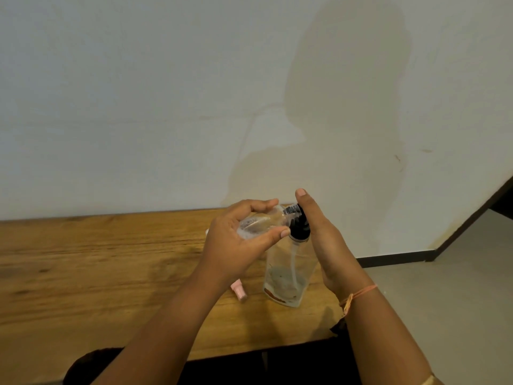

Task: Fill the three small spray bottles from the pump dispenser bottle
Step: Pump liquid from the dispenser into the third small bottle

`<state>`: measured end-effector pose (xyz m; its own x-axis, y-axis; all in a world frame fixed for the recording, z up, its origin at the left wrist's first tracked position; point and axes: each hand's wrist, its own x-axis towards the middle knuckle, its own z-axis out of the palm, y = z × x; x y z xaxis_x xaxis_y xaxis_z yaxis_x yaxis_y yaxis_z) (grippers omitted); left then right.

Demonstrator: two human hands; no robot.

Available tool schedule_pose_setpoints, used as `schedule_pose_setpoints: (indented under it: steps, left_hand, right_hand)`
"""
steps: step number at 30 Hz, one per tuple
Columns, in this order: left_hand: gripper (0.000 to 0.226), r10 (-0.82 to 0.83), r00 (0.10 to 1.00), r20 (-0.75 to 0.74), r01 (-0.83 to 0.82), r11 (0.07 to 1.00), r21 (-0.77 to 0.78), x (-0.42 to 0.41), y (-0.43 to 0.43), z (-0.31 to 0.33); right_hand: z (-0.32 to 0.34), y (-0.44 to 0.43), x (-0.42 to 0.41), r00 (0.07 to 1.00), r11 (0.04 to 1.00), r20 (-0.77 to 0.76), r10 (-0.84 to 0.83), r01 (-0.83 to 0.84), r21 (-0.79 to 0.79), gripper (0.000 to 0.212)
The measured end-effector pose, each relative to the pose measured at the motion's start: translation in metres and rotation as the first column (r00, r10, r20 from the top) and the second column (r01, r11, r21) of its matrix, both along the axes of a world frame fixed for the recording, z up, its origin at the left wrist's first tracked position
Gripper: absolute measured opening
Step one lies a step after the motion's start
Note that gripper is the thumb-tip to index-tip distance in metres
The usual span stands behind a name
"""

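Note:
A clear pump dispenser bottle (286, 276) with a black pump head (299, 225) stands on the wooden table (83, 262); a little liquid lies at its bottom. My left hand (236, 245) grips a small clear spray bottle (261, 222), tilted on its side with its open neck at the pump's spout. My right hand (319, 232) presses on the pump head with straight fingers. A pink spray cap (238, 291) lies on the table beside the dispenser, partly hidden by my left wrist.
A white wall (166, 107) rises directly behind the table. The table's right end stops just past the dispenser, with grey floor (444, 287) beyond. The table's near edge runs below my forearms.

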<state>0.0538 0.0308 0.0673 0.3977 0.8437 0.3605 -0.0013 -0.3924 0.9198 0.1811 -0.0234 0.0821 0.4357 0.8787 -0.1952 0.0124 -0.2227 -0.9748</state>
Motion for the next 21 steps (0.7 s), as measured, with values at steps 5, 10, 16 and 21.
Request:
schedule_pose_setpoints:
  steps: [5,10,16,21]
  left_hand:
    - [0.039,0.011,1.0,-0.025,-0.011,1.0,-0.023,-0.0003,0.001,-0.0069]
    - [0.042,0.032,0.998,-0.054,-0.034,0.999,-0.038,-0.0012,0.002,-0.0091]
    - [0.039,0.024,0.999,-0.027,-0.024,0.999,-0.023,-0.0011,0.001,-0.0025]
    - [0.038,0.016,0.999,-0.038,-0.016,1.0,-0.022,-0.0017,0.001,-0.0027]
  right_hand:
    - [0.0009,-0.0006,0.002,1.0,1.0,0.021,0.013,-0.013,0.023,0.036]
    - [-0.001,0.0011,0.0012,0.999,0.999,0.052,0.005,-0.007,0.041,0.035]
    - [-0.0038,0.0036,-0.0031,0.999,1.0,0.034,-0.01,0.01,0.021,0.062]
    - [-0.0037,0.0033,0.0001,0.999,0.999,0.043,-0.018,0.016,0.052,0.037]
